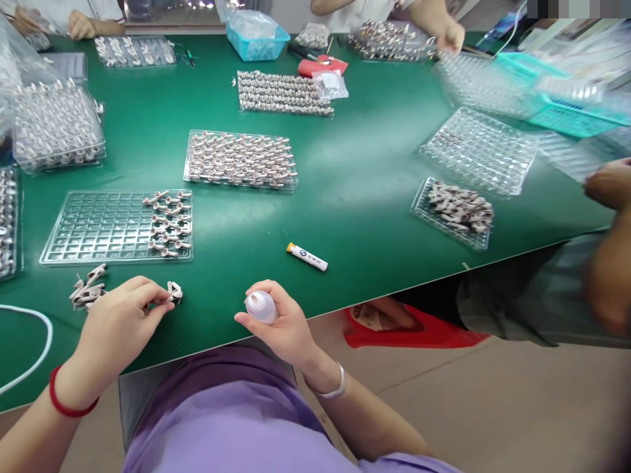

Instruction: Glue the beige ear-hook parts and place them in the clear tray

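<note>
Between the thumb and fingers of my left hand [123,309] is a small white earphone-shaped part [174,291], just above the green table. My right hand [280,322] is wrapped round a small translucent squeeze bottle [261,306], its nozzle tilted up toward me. A loose pile of similar parts [89,287] lies left of my left hand. Beyond it is a clear plastic tray [98,226], with several parts set in the columns at its right end. A white tube with a yellow end and BMW lettering [307,257] lies on the table ahead of my right hand.
Filled trays stand in the middle [241,159], farther back [280,92] and stacked at the left [56,125]. To the right are a tray of heaped parts [461,207] and clear empty trays [478,151]. A white cable [46,335] curves at the left edge. Co-workers' hands [451,36] show around the table.
</note>
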A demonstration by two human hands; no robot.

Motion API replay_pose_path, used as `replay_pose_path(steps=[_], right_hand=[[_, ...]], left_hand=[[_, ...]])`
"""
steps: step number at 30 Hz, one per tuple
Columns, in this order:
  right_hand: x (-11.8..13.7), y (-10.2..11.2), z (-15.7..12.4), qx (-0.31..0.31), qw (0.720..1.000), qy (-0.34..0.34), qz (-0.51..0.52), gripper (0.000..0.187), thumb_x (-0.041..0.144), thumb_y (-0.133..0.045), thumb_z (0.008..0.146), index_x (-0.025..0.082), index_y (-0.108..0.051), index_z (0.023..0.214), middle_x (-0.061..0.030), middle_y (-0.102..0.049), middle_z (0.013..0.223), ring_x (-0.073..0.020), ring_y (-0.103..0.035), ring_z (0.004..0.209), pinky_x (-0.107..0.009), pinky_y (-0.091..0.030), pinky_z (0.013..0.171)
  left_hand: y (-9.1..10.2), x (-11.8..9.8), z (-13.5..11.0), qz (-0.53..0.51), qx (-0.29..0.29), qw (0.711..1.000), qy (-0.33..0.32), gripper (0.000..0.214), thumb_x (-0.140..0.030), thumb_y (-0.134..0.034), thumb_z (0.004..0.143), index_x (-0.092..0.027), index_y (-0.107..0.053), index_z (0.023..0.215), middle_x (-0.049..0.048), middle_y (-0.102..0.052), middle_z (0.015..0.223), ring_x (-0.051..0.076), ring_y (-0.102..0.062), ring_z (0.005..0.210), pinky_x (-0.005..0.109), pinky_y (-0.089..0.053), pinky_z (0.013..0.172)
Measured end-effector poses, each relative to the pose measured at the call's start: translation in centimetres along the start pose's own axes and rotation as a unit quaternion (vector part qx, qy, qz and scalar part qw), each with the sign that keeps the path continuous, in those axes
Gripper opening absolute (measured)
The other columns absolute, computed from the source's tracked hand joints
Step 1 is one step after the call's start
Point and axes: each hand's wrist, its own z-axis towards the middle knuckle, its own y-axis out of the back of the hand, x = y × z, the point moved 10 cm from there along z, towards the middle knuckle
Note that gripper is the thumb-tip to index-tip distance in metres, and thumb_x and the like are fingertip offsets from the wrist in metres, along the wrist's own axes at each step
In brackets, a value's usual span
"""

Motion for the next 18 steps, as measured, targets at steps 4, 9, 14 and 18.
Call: replay_pose_path(steps=[4,9,14,18], right_hand=[[0.1,-0.1,0.0,0.002,1.000,0.004,-0.003,0.025,0.035,-0.075,0.078,0.023,-0.059,0.091,0.0007,-0.062,0.081,-0.0134,-0.055,0.067,-0.025,-0.046,0.058],[-0.3,-0.1,0.0,0.008,1.000,-0.014,0.004,0.029,0.042,-0.075,0.078,0.023,-0.059,0.093,0.0000,-0.060,0.082,-0.0139,-0.056,0.068,-0.026,-0.049,0.060],[0.7,-2.4,-0.9,0.090,0.995,-0.017,0.037,0.041,0.045,-0.073,0.081,0.025,-0.058,0.113,-0.0013,-0.061,0.088,-0.0155,-0.060,0.074,-0.028,-0.052,0.065],[2.0,-5.3,-2.0,0.158,0.984,-0.011,0.078,0.042,0.031,-0.071,0.082,0.025,-0.051,0.118,-0.0016,-0.061,0.091,-0.0144,-0.060,0.076,-0.026,-0.052,0.067]], left_hand=[[0.1,0.7,-0.7,0.050,-0.001,0.999,0.019,0.025,-0.042,-0.047,0.087,-0.028,-0.063,0.075,-0.0011,-0.072,0.075,0.021,-0.063,0.060,0.033,-0.041,0.051],[2.2,-0.7,-3.1,-0.016,-0.104,0.994,-0.029,0.023,-0.043,-0.050,0.092,-0.037,-0.072,0.097,-0.0015,-0.074,0.099,0.022,-0.070,0.081,0.036,-0.054,0.071],[1.8,-2.2,-7.0,-0.056,-0.153,0.985,-0.059,0.022,-0.034,-0.058,0.091,-0.040,-0.072,0.108,-0.0003,-0.077,0.097,0.021,-0.073,0.081,0.037,-0.060,0.075],[0.0,-3.4,-8.6,-0.092,-0.144,0.982,-0.078,0.018,-0.031,-0.060,0.091,-0.033,-0.074,0.102,0.0015,-0.077,0.091,0.019,-0.074,0.076,0.033,-0.062,0.071]])
